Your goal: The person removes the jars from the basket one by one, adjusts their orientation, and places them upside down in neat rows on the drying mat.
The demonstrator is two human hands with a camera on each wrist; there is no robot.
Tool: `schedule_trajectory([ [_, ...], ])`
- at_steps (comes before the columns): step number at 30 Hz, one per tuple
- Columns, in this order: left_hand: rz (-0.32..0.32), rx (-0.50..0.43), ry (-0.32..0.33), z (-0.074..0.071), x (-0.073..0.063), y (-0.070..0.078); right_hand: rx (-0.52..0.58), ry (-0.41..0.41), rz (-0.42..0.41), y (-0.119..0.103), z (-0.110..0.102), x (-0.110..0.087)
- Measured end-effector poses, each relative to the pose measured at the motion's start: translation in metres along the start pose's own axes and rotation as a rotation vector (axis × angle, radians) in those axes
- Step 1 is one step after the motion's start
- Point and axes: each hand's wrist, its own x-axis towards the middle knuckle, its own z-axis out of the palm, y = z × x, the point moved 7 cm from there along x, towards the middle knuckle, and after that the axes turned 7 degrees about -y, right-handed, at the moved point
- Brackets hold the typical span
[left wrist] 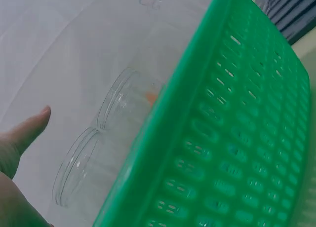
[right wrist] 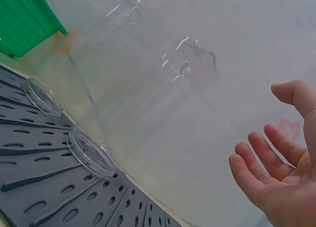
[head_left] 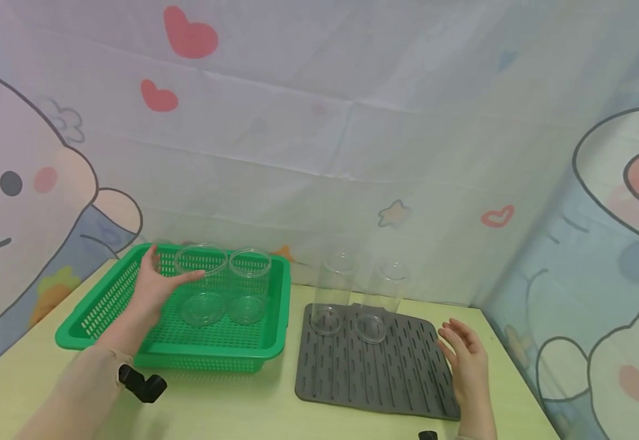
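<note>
Two clear wide-mouthed jars stand side by side in the green basket (head_left: 209, 351), the left jar (head_left: 200, 305) and the right jar (head_left: 249, 308). My left hand (head_left: 153, 287) is over the basket's left half, thumb stretched toward the left jar's rim and fingers apart. In the left wrist view a gap shows between that thumb (left wrist: 32, 129) and the jars. Two tall clear cylinders, the left one (head_left: 327, 321) and the right one (head_left: 371, 329), stand on the grey ridged mat (head_left: 385, 379). My right hand (head_left: 466, 360), holding nothing, hovers by the mat's right edge with fingers loosely bent.
The basket and mat sit on a pale yellow-green table (head_left: 214, 403), the basket left and the mat right. A printed cloth (head_left: 325, 146) with hearts and cartoon animals hangs close behind them and along both sides.
</note>
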Motion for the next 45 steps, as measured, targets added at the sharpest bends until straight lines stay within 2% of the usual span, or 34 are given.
schedule_trajectory([
  [4, -0.11, 0.051, -0.141, 0.004, 0.008, -0.011, -0.01, 0.002, 0.008, 0.003, -0.001, 0.0],
  [7, -0.176, 0.076, -0.224, 0.006, 0.012, -0.016, -0.01, 0.003, 0.011, 0.003, -0.002, 0.0],
  [13, -0.243, 0.092, -0.3, 0.01, 0.022, -0.022, -0.023, 0.016, 0.016, 0.003, -0.002, 0.0],
  [18, -0.268, 0.114, -0.312, 0.013, 0.027, -0.027, -0.029, 0.024, 0.028, 0.006, -0.004, 0.001],
  [26, -0.274, 0.129, -0.302, 0.014, 0.032, -0.031, -0.054, 0.008, 0.041, 0.01, -0.005, 0.003],
  [45, -0.21, 0.117, -0.264, 0.014, 0.032, -0.037, -0.096, 0.01, 0.043, 0.015, -0.003, 0.002],
])
